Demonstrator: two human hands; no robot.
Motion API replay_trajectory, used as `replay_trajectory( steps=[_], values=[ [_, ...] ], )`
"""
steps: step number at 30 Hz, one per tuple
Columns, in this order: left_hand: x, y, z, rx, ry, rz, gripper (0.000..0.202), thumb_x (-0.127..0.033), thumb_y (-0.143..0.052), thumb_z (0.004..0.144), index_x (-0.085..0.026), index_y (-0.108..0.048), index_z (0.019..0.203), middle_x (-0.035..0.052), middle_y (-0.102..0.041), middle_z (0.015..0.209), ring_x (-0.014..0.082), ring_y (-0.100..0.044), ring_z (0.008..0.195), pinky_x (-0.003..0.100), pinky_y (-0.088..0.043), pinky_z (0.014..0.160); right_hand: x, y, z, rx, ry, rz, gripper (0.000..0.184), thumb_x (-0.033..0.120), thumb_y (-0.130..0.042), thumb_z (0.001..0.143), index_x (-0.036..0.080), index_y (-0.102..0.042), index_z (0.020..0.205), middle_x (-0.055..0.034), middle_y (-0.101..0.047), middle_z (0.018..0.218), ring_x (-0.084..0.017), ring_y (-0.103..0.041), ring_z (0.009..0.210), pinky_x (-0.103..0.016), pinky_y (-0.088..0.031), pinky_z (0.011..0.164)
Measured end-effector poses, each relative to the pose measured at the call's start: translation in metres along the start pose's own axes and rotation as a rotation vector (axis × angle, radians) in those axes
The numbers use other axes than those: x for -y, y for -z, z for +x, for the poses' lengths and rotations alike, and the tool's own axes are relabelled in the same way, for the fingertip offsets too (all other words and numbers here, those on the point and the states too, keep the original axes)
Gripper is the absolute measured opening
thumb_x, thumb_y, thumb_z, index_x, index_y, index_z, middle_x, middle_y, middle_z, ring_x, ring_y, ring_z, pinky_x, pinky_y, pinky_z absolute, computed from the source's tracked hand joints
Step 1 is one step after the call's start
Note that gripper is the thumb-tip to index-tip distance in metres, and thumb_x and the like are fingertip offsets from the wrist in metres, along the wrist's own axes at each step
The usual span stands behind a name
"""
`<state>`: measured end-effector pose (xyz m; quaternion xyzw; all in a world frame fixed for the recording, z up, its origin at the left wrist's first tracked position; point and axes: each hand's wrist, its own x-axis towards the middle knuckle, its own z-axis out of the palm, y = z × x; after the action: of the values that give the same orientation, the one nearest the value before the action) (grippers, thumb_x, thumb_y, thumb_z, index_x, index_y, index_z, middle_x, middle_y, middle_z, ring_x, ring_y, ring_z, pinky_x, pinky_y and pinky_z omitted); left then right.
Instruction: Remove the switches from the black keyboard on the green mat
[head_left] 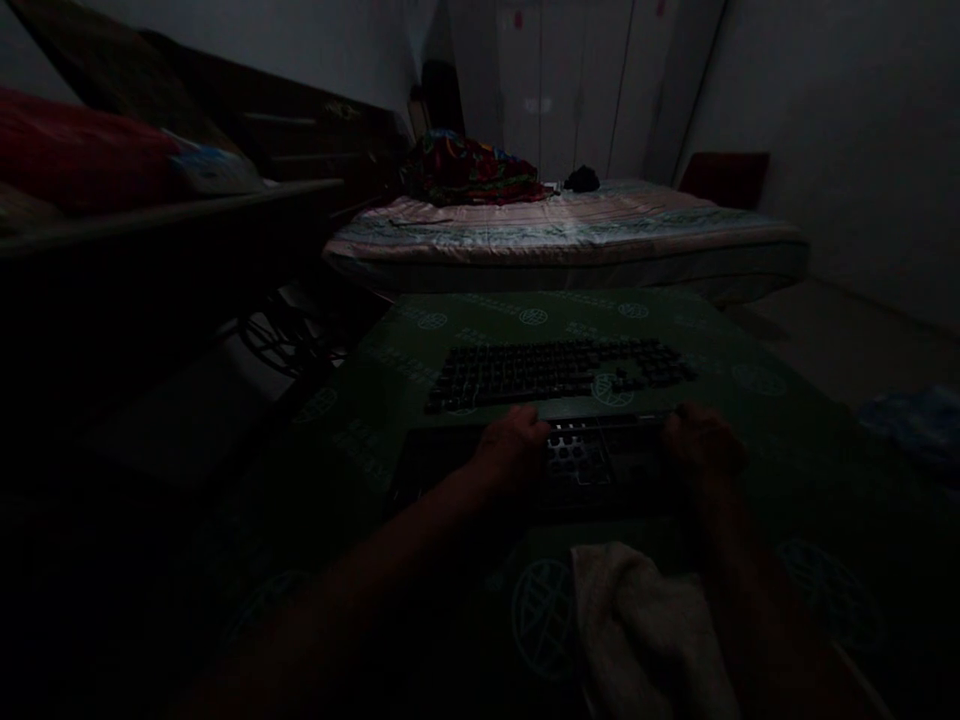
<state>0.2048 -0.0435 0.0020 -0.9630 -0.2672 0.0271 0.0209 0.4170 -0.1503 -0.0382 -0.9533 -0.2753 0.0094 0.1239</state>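
Left hand (516, 442): closed on the far edge of a long black plastic keyboard body (576, 462), near its middle
Right hand (703, 442): closed at the body's right end
Keyboard body: on the green, globe-printed tabletop (375, 400) — partly behind the left forearm
Small black keycaps (525, 370): in rows just beyond
Crumpled beige cloth (645, 625): nearer, between the forearms
Striped bed (600, 235): past the tabletop

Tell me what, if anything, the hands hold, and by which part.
A keyboard base, held by its far edge: left hand near the middle, right hand at the right end.
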Motion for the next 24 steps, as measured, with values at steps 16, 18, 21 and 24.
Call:
replay_trajectory(
  steps=[16, 18, 21, 24],
  values=[
    [0.053, 0.009, -0.04, 0.071, 0.183, 0.105, 0.022, -0.011, -0.042, 0.076, -0.017, -0.058, 0.09, 0.0075, -0.056, 0.094, 0.0193, -0.055, 0.086, 0.028, -0.043, 0.065, 0.0, -0.002, -0.002, -0.038, 0.002, 0.041, 0.033, 0.027, -0.035, 0.085, 0.014, -0.063, 0.097, -0.0172, -0.061, 0.097, -0.028, -0.057, 0.089, -0.039, -0.045, 0.068],
    [0.041, 0.008, -0.033, 0.06, 0.154, 0.074, 0.023, -0.011, -0.042, 0.076, -0.017, -0.059, 0.091, 0.0079, -0.056, 0.093, 0.0194, -0.055, 0.085, 0.028, -0.044, 0.067, 0.0, -0.003, -0.002, -0.038, -0.003, 0.037, 0.034, 0.028, -0.035, 0.085, 0.015, -0.063, 0.098, -0.0173, -0.06, 0.097, -0.028, -0.057, 0.089, -0.04, -0.045, 0.069],
    [0.019, 0.006, -0.018, 0.045, 0.095, 0.036, 0.023, -0.011, -0.041, 0.077, -0.016, -0.059, 0.091, 0.0084, -0.055, 0.093, 0.02, -0.054, 0.087, 0.029, -0.044, 0.069, -0.001, -0.004, -0.001, -0.038, -0.007, 0.032, 0.034, 0.029, -0.036, 0.084, 0.014, -0.063, 0.099, -0.0171, -0.061, 0.098, -0.029, -0.057, 0.091, -0.041, -0.045, 0.07],
    [0.0, 0.004, -0.003, 0.026, 0.033, -0.01, 0.025, -0.013, -0.039, 0.08, -0.016, -0.059, 0.094, 0.0095, -0.054, 0.095, 0.0207, -0.054, 0.087, 0.03, -0.045, 0.068, -0.001, -0.004, 0.0, -0.03, -0.021, 0.037, 0.035, 0.03, -0.034, 0.085, 0.015, -0.063, 0.099, -0.0164, -0.061, 0.099, -0.029, -0.058, 0.09, -0.041, -0.046, 0.07]
  ],
)
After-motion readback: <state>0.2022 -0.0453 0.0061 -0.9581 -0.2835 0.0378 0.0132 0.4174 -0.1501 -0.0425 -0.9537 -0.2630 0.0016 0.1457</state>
